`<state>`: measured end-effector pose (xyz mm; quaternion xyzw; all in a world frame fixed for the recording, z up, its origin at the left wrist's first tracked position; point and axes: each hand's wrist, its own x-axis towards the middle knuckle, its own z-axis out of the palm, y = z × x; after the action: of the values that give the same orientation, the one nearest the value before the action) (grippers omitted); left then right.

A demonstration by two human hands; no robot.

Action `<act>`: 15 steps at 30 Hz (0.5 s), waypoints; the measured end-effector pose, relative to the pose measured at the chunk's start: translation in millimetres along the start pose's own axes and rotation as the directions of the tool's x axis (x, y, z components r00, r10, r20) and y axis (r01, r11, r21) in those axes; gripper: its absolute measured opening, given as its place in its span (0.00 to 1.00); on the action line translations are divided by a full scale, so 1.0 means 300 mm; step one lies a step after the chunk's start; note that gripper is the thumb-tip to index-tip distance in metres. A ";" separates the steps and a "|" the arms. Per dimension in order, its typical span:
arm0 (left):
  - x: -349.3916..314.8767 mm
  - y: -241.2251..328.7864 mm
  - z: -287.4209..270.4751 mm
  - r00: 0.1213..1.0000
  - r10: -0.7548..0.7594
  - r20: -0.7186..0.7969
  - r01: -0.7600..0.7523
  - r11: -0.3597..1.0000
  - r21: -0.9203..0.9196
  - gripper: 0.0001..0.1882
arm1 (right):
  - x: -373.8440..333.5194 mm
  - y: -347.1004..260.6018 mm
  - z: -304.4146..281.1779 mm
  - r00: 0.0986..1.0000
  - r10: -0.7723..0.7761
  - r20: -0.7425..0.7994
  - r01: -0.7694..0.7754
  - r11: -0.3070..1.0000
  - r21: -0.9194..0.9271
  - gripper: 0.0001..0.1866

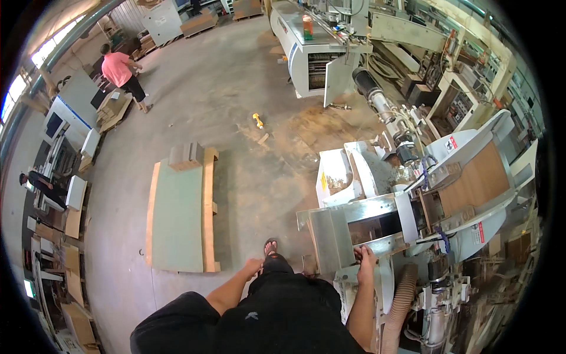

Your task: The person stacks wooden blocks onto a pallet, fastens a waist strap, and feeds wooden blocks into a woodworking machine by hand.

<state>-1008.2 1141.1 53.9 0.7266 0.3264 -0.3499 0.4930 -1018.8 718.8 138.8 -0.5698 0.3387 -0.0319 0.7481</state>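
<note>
My left hand (pixel 254 268) hangs low beside my left knee, above the floor; its fingers are too small and partly hidden to read, and I see nothing held in it. My right hand (pixel 367 260) is at the machine's metal rail (pixel 386 243), just right of a stack of grey panels (pixel 332 239). Its fingers are bent in at the rail's end, near the stack's corner. Whatever they grip is too small to make out. The panels lie across the near end of the machine's two rails.
On the floor at left, a wooden pallet (pixel 209 212) carries a large green-grey board (pixel 175 215) with a small panel stack (pixel 186 156) on its far end. A yellow tool (pixel 257 121) lies ahead. A ribbed hose (pixel 401 301) rises at right. Two people (pixel 118 68) stand far left.
</note>
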 end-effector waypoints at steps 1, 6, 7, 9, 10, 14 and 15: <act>0.000 -0.007 0.001 1.000 0.001 0.000 -0.001 1.000 0.000 0.18 | -0.004 0.003 -0.003 1.000 0.001 -0.012 -0.001 1.000 0.002 0.18; 0.029 -0.042 -0.005 0.994 -0.072 0.086 0.068 0.996 0.053 0.18 | -0.002 0.017 -0.020 1.000 0.004 0.003 -0.004 1.000 0.014 0.19; 0.035 -0.043 -0.008 0.990 -0.082 0.112 0.072 0.993 0.094 0.18 | 0.002 0.045 -0.037 1.000 -0.010 -0.006 0.010 0.999 0.038 0.19; 0.043 -0.043 -0.004 0.995 0.006 0.098 -0.006 1.000 -0.006 0.18 | 0.019 0.062 -0.041 1.000 0.028 0.001 -0.028 0.997 0.075 0.20; -0.010 -0.010 -0.005 0.996 0.022 0.092 -0.018 0.999 -0.047 0.17 | 0.000 0.020 -0.009 0.999 0.033 0.030 -0.036 0.995 0.093 0.21; -0.039 0.038 -0.019 0.996 -0.083 0.042 0.079 0.993 0.091 0.17 | 0.069 -0.004 0.004 0.995 0.008 -0.098 -0.023 0.989 -0.145 0.17; -0.054 0.062 -0.017 0.997 -0.073 0.020 0.071 0.994 0.081 0.17 | 0.111 0.000 -0.034 0.961 -0.225 -0.164 0.148 0.912 -0.383 0.17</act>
<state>-1000.8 1138.2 78.0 0.7294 0.3324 -0.3889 0.4541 -998.7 695.8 122.0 -0.7230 0.3574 -0.0979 0.5830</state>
